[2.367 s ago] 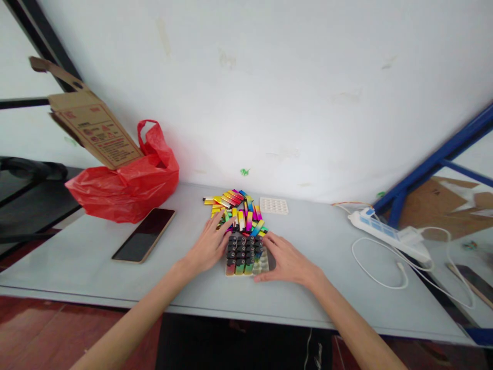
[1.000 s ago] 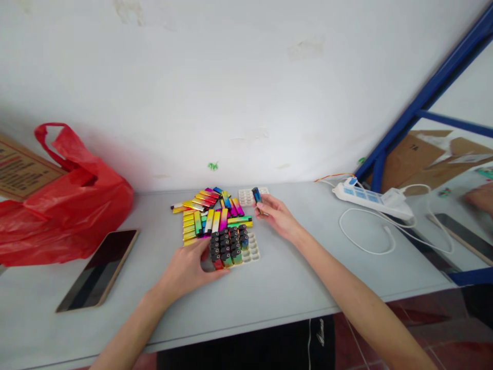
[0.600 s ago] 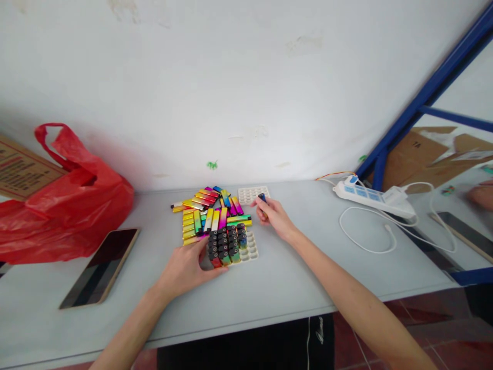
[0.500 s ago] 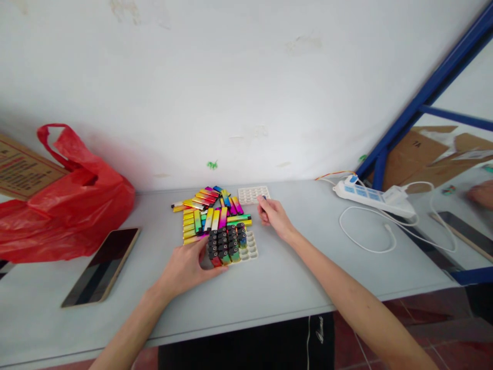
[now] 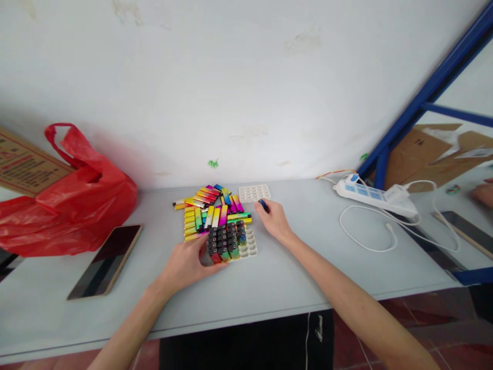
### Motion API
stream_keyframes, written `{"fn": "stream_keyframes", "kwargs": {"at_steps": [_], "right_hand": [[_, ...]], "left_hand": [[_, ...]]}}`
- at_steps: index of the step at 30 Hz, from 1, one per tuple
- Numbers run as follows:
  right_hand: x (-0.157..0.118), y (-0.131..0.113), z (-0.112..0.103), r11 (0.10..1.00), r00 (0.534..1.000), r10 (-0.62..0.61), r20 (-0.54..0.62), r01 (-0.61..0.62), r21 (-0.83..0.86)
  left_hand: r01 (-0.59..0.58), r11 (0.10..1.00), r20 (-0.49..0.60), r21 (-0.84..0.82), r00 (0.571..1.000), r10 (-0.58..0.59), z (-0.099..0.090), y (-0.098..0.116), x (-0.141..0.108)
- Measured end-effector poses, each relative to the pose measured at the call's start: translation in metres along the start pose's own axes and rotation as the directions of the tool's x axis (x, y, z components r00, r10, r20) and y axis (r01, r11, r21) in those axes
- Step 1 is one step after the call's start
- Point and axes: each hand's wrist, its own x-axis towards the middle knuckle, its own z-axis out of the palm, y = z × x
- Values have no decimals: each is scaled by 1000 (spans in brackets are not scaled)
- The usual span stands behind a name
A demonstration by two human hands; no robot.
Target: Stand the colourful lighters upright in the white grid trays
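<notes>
My right hand [image 5: 274,218] is closed around a lighter [image 5: 264,205], whose dark blue end shows above the fingers; its lower part is hidden. It hovers to the right of a white tray [image 5: 252,249] with round-edged slots. Several lighters [image 5: 225,241] with black tops stand upright in that tray's left and middle slots, while slots on its right show bare. My left hand [image 5: 188,264] grips the tray's left side, thumb along the near edge and fingers behind the standing lighters. Beyond the tray lies a pile of shiny, multicoloured lighters [image 5: 211,216].
A second white slotted tray [image 5: 254,193] lies by the wall. To the left are a phone [image 5: 106,262], a red plastic bag [image 5: 92,195] and a cardboard box [image 5: 31,167]. A power strip [image 5: 375,198] with a white cable [image 5: 356,246] sits at the right, near a blue-framed mirror [image 5: 408,115].
My right hand has turned and shifted slightly, so more of the dark lighter shows. The left hand stays at the tray. The whole view has moved slightly.
</notes>
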Motion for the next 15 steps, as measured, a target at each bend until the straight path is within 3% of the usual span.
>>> {"fn": "stream_keyframes", "kwargs": {"at_steps": [15], "right_hand": [[-4,-6,-2,999,996,-42,76,44,-23]], "left_hand": [[10,999,0,-34,1000,-10,-2,1,0]]}}
